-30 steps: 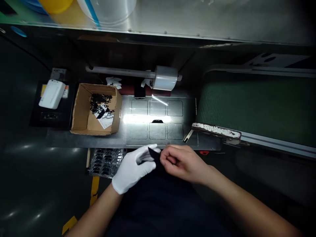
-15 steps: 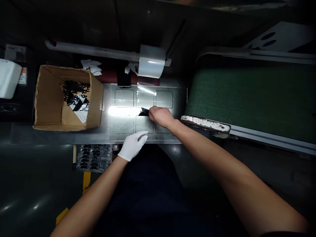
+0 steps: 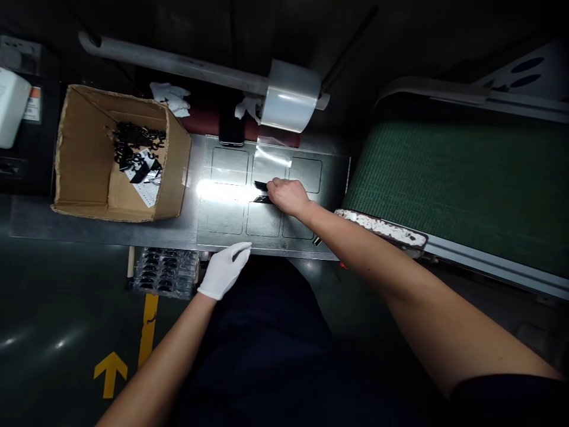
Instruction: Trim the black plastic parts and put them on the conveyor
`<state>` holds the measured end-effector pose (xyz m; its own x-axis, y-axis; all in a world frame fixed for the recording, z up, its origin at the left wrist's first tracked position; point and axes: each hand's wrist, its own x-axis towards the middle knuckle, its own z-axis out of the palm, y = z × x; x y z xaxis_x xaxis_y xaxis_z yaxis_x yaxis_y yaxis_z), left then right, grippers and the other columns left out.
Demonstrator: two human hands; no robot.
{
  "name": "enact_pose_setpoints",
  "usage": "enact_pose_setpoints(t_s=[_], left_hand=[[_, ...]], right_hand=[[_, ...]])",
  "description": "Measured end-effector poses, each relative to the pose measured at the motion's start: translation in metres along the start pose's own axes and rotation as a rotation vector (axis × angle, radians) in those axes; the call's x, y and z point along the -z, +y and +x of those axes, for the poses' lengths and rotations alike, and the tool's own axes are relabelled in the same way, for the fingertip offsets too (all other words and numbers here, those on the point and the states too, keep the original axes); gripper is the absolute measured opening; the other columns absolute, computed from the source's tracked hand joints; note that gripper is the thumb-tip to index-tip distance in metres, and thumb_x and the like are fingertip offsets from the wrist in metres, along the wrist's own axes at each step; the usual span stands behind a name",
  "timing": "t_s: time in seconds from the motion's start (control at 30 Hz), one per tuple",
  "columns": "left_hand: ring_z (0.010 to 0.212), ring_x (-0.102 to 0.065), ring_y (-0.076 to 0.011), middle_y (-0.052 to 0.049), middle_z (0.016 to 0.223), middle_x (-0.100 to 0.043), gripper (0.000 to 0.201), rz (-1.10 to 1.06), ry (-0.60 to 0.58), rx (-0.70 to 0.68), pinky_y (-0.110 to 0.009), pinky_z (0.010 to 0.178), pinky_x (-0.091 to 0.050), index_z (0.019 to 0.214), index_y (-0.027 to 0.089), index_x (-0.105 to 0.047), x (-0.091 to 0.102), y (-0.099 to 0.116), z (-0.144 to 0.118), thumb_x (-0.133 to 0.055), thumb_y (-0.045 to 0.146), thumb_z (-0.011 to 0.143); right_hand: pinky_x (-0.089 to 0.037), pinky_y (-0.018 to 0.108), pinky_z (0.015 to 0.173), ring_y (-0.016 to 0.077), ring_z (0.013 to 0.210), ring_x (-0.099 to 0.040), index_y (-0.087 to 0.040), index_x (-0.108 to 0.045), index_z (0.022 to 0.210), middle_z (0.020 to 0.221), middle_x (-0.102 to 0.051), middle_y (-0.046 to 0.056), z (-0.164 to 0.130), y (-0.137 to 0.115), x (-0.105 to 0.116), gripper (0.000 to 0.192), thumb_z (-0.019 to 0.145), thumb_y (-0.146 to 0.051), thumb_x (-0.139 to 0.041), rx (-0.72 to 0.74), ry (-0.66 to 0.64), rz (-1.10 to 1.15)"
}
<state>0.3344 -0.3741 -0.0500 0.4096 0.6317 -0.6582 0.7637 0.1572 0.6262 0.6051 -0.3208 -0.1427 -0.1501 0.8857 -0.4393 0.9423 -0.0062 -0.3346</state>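
My right hand (image 3: 288, 196), bare, is over the middle of the metal plate (image 3: 220, 222), its fingers closed on a thin black piece (image 3: 261, 185) whose end sticks out to the left. Just below it, a second flat black piece (image 3: 262, 200) with a slanted end shows on the plate, partly hidden by the hand. What kind of part these are I cannot make out. In a white glove, my left hand (image 3: 224, 268) hangs at the front edge of the bench, holding nothing, with a gap between thumb and fingers.
A cardboard box (image 3: 175, 172) with black parts and white printed sheets stands left. Behind the plate are a clear film roll (image 3: 291, 98), a phone (image 3: 231, 130) and white gloves (image 3: 171, 98). A green conveyor belt (image 3: 444, 184) lies right. Packed trays (image 3: 164, 270) sit below the bench.
Two black pieces now show apart by my right hand, where they were close together. My left hand has moved slightly left and down relative to the plate. The whole view has shifted and tilted.
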Motion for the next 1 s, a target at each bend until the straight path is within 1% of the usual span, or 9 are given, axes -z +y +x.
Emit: enact_pose_setpoints(t_s=[0.1,0.2,0.37,0.47,0.53,0.63,0.73,0.83,1.0], left_hand=[[0.128,-0.066,-0.0228,0.001,0.131,-0.075,0.036,0.008,0.0,0.002,-0.037,0.116,-0.048,0.124,0.027,-0.076,0.005,0.001,0.005,-0.053,0.042,0.101],[0.129,-0.066,-0.0227,0.001,0.132,-0.075,0.036,0.025,-0.008,-0.013,-0.036,0.117,-0.048,0.123,0.027,-0.076,0.009,0.003,0.017,-0.053,0.042,0.101],[0.13,-0.065,-0.024,-0.002,0.132,-0.075,0.039,0.058,-0.055,-0.077,-0.037,0.117,-0.046,0.124,0.024,-0.076,0.017,0.018,0.051,-0.052,0.044,0.1],[0.13,-0.066,-0.0263,-0.003,0.132,-0.075,0.044,0.085,-0.088,-0.096,-0.038,0.116,-0.047,0.126,0.024,-0.074,0.019,0.032,0.068,-0.051,0.049,0.099],[0.129,-0.066,-0.0274,-0.003,0.13,-0.076,0.046,0.104,-0.109,-0.095,-0.039,0.117,-0.046,0.127,0.024,-0.074,0.017,0.038,0.074,-0.051,0.052,0.099],[0.126,-0.068,-0.0278,-0.003,0.126,-0.077,0.046,0.129,-0.149,-0.08,-0.04,0.116,-0.046,0.125,0.024,-0.075,0.009,0.038,0.071,-0.051,0.052,0.098],[0.124,-0.069,-0.0275,-0.003,0.124,-0.078,0.043,0.143,-0.179,-0.064,-0.04,0.116,-0.046,0.122,0.024,-0.077,0.002,0.029,0.06,-0.054,0.051,0.097],[0.121,-0.07,-0.0268,-0.003,0.121,-0.079,0.042,0.144,-0.174,-0.059,-0.04,0.114,-0.049,0.122,0.025,-0.077,0.0,0.019,0.05,-0.053,0.049,0.097],[0.129,-0.066,-0.0281,-0.005,0.131,-0.075,0.042,0.175,0.023,-0.079,-0.044,0.117,-0.046,0.126,0.024,-0.074,0.011,0.015,0.062,-0.049,0.044,0.099]], right_hand=[[-0.038,0.036,0.075,0.0298,0.098,-0.064,-0.006,-0.065,0.118,0.118,-0.069,0.023,0.005,-0.001,-0.003,0.035,0.109,-0.02,-0.035,-0.061,0.003,0.06],[-0.041,0.036,0.078,0.0291,0.101,-0.065,-0.01,-0.064,0.123,0.125,-0.068,0.021,-0.013,-0.01,-0.008,0.038,0.111,-0.03,-0.034,-0.185,0.054,0.141],[-0.051,0.034,0.083,0.0215,0.095,-0.067,-0.017,-0.068,0.109,0.109,-0.072,0.009,-0.113,-0.034,-0.038,0.031,0.109,-0.041,-0.048,-0.517,0.113,0.302],[-0.058,0.037,0.084,0.0189,0.094,-0.069,-0.016,-0.068,0.113,0.107,-0.071,0.006,-0.173,-0.035,-0.064,0.026,0.105,-0.039,-0.06,-0.796,0.152,0.369],[-0.06,0.04,0.086,0.0207,0.099,-0.069,-0.016,-0.065,0.123,0.115,-0.069,0.007,-0.192,-0.023,-0.075,0.029,0.104,-0.039,-0.063,-0.968,0.194,0.39],[-0.06,0.045,0.091,0.0242,0.108,-0.068,-0.017,-0.061,0.133,0.128,-0.066,0.01,-0.189,0.001,-0.082,0.038,0.104,-0.04,-0.063,-1.105,0.237,0.417],[-0.06,0.046,0.093,0.0247,0.109,-0.068,-0.017,-0.061,0.135,0.129,-0.066,0.01,-0.17,0.01,-0.086,0.039,0.103,-0.04,-0.064,-1.125,0.226,0.454],[-0.06,0.045,0.093,0.0235,0.107,-0.069,-0.017,-0.064,0.13,0.126,-0.067,0.01,-0.166,-0.005,-0.089,0.034,0.103,-0.039,-0.065,-1.056,0.207,0.492],[-0.058,0.044,0.095,0.0224,0.109,-0.068,-0.018,-0.064,0.129,0.13,-0.067,0.01,-0.177,-0.039,-0.074,0.03,0.105,-0.036,-0.061,-0.806,0.222,0.523]])
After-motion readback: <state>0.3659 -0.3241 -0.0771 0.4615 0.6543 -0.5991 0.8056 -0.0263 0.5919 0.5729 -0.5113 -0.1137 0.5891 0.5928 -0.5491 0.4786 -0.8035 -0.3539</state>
